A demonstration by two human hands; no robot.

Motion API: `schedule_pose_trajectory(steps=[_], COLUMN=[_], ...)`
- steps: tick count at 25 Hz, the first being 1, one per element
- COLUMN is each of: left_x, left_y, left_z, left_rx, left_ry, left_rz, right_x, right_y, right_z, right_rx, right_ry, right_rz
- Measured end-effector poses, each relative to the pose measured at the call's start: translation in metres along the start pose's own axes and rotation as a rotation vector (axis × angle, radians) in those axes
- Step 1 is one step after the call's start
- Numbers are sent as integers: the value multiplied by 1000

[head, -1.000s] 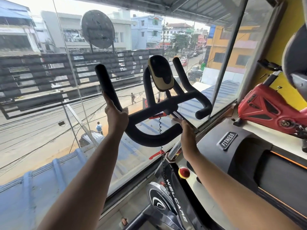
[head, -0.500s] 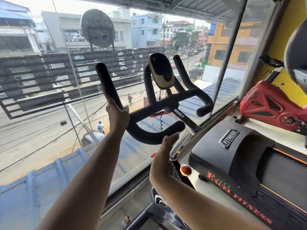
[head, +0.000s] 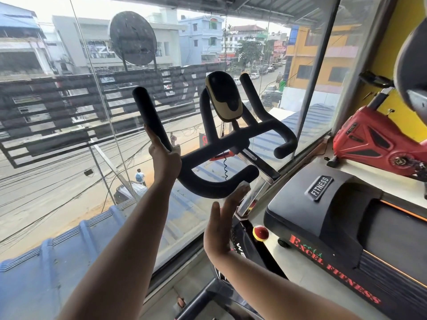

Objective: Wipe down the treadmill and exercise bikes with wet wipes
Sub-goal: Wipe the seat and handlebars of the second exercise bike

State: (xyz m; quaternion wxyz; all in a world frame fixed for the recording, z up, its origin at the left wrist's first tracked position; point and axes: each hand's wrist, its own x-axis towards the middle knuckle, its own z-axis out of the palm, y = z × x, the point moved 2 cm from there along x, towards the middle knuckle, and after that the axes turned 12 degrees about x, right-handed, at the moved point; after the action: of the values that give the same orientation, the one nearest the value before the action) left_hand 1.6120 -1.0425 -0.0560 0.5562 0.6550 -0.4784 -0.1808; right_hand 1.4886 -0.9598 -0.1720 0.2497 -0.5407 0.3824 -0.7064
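1. Left grip (head: 165, 159) held the left horn of the black foam-padded handlebar (head: 231, 140). The thumb curled round the bar and the index finger lay straight up along it.
2. Right grip (head: 219, 229) was wide, with fingers straight and together and the thumb standing apart.
3. Its fingertips (head: 236, 199) pressed a small white wet wipe (head: 244, 187) against the underside of the handlebar's near curved end.
4. The wet wipe sat between fingertips and bar, just left of the chrome stem (head: 251, 199). Only a small corner of it showed.
5. The handlebar belonged to the black exercise bike (head: 242, 243), whose frame ran down below the right grip.
6. An oval black-and-tan console (head: 224, 98) stood upright above the crossbar, between the two inner horns.
7. A round red-and-yellow knob (head: 260, 233) sat on the frame below the stem, right of the right grip.
8. A black treadmill (head: 335, 215), with a "FITNESS" badge and red "EXCEL FITNESS" lettering, lay just right of the bike. Neither grip touched it.
9. A red exercise bike (head: 369, 139) stood beyond the treadmill, by the yellow wall.
10. A large glass window (head: 69, 158) stood directly ahead of the handlebar.
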Motion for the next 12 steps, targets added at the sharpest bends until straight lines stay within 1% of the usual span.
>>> schedule_pose_trajectory(steps=[5, 8, 10, 12], left_x=[1, 1, 1, 2], left_y=[1, 0, 0, 0], left_z=[-3, -2, -4, -4], left_rx=[11, 26, 27, 23], left_ry=[-41, -56, -61, -64], left_rz=[5, 19, 22, 14], right_x=[-15, 6, 35, 52], right_y=[35, 62, 61, 48], right_z=[-12, -37, -52, -55], right_rx=[-525, -828, -933, -1011], right_ry=[-182, -281, -334, -387], right_rz=[-371, -754, -1023, -1225])
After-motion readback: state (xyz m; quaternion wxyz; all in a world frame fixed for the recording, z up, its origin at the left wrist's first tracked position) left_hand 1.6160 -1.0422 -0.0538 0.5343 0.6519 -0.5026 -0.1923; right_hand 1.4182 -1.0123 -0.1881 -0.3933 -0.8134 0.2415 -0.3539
